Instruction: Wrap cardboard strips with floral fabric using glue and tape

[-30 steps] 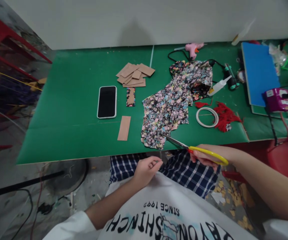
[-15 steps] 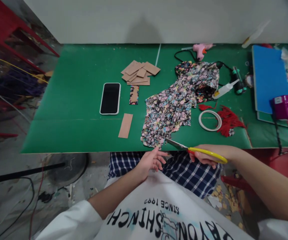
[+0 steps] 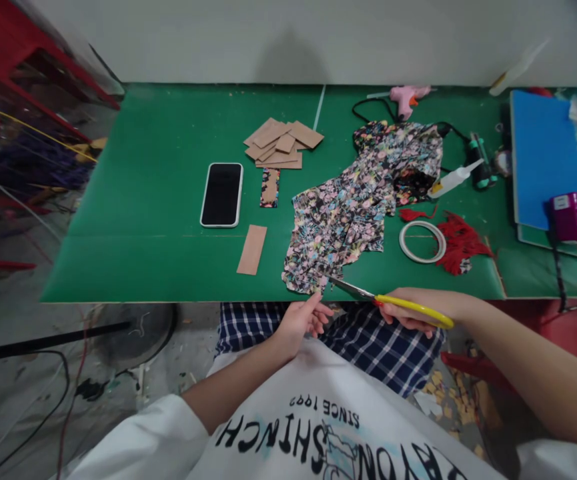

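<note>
A piece of dark floral fabric (image 3: 341, 213) lies rumpled on the green table, its near end at the front edge. My right hand (image 3: 413, 313) is closed around the yellow handles of a pair of scissors (image 3: 408, 305). The blades point left and their tips are in the near end of the fabric. My left hand (image 3: 303, 320) is just off the table's front edge, fingers curled, with the thumb against the fabric's near corner; the grip itself is partly hidden.
Left of the fabric are a cardboard rectangle (image 3: 252, 249), a fabric-edged card (image 3: 269, 188), a cardboard pile (image 3: 283, 143) and a phone (image 3: 221, 195). On the right lie a tape roll (image 3: 422, 242), red scraps (image 3: 461, 243), a glue bottle (image 3: 453, 180) and a pink glue gun (image 3: 408, 100).
My left fingers have curled in slightly. The scissors stay at almost the same place in the fabric, and the view has shifted a little.
</note>
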Tool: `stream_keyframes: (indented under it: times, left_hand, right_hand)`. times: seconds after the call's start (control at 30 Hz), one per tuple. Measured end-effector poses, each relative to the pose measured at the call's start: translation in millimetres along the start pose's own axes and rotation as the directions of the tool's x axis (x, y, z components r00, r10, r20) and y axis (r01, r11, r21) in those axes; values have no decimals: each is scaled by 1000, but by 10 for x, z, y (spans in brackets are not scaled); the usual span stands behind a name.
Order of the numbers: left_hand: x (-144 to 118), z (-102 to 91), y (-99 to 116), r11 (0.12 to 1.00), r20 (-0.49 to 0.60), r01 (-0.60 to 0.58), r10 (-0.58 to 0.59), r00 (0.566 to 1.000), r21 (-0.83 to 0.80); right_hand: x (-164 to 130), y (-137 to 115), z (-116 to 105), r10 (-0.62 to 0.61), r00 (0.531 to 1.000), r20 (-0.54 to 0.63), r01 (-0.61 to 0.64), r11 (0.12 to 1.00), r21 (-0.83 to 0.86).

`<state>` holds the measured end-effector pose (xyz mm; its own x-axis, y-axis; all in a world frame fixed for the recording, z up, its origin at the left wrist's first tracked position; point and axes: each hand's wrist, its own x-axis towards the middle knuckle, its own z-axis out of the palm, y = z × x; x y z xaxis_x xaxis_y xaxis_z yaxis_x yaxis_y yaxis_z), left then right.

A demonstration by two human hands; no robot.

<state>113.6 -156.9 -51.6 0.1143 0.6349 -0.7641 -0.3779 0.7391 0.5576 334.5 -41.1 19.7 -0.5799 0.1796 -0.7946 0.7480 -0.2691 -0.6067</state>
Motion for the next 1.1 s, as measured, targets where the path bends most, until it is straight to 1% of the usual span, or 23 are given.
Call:
stream_keyframes:
  times: [0.07, 0.17, 0.33, 0.57, 0.83, 0.97, 1.1]
  left_hand:
    - [0, 1, 5, 1000, 0, -5, 5, 1000, 2]
    - [2, 0, 4, 1000, 6, -6, 6, 1000, 1]
    - [2, -4, -9, 1000, 1, -18, 18, 1000, -8]
    - [-12, 8, 4, 1000, 1, -15, 15, 1000, -18]
    - [-22, 13, 11, 1000, -12, -10, 10, 1000, -16]
    - [-28, 15, 14, 1000, -11, -16, 16, 1000, -16]
    - [-27, 17, 12, 1000, 2, -19, 19, 1000, -23]
  right_hand:
    - [16, 12, -18, 11, 999, 38, -10, 999, -39]
    - [45, 60, -53, 23, 994, 103, -18, 999, -47]
    - [62, 130, -84, 17, 992, 127, -13, 999, -38]
    - [45, 79, -78, 33, 995, 98, -25, 996, -83]
    - [20, -59, -64, 119, 989, 88, -109, 988, -105]
    - [12, -82, -56, 154, 985, 74, -146, 984, -103]
    - [22, -79, -48, 164, 984, 71, -158, 984, -86]
